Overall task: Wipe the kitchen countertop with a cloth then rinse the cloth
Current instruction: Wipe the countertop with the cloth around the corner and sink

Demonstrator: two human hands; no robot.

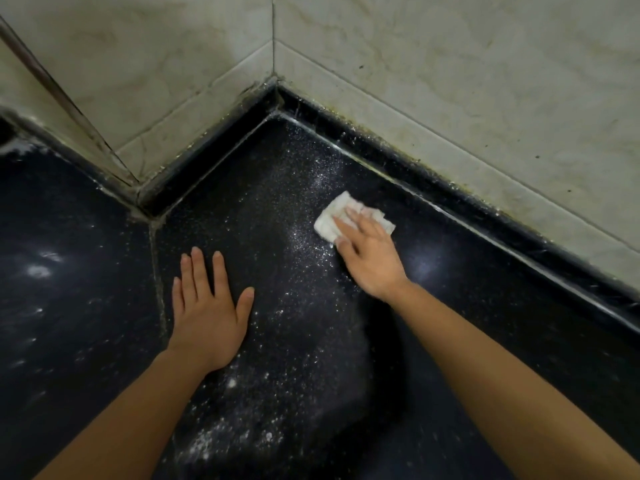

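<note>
A home kitchen corner: a speckled black stone countertop [284, 341] runs into the angle of two walls clad in stained, marble-patterned tiles [450, 81], with grime along the back edge.

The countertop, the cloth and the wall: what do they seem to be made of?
Countertop: probably polished dark stone, perhaps granite; black with pale specks and glossy reflections. Cloth: soft white fabric, crumpled in folds under the right hand. Wall: seemingly glazed tiles, cream with marble-like veins and grout lines.
</note>
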